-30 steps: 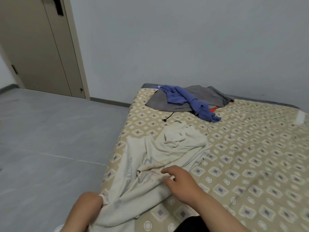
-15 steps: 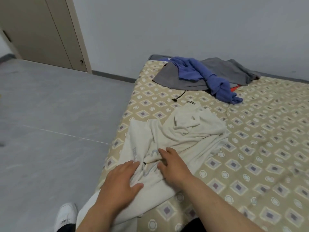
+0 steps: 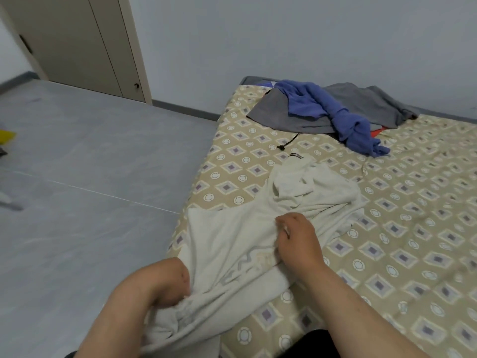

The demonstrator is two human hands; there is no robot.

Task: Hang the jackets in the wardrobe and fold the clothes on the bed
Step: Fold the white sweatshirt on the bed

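Head view, bedside lot. Cream sweatshirt (image 3: 232, 241): crumpled on patterned bed sheet (image 3: 387, 228), lying between both hands, near end trailing off the bed edge by the left hand. Right hand (image 3: 296, 241): knuckles up, fingers curled, pinching a fold at the garment's middle. Left hand (image 3: 170, 285): wrist bent at the bed edge, fingers buried in bunched cloth; grip impossible to tell. Hands apart, joined only by the sweatshirt. Beyond right hand, well apart: blue garment (image 3: 343, 117) heaped on grey garment (image 3: 284, 117); black drawstring (image 3: 286, 142) trailing toward the sweatshirt. Left of left hand: grey floor (image 3: 90, 164). Far beyond: beige door (image 3: 77, 42).
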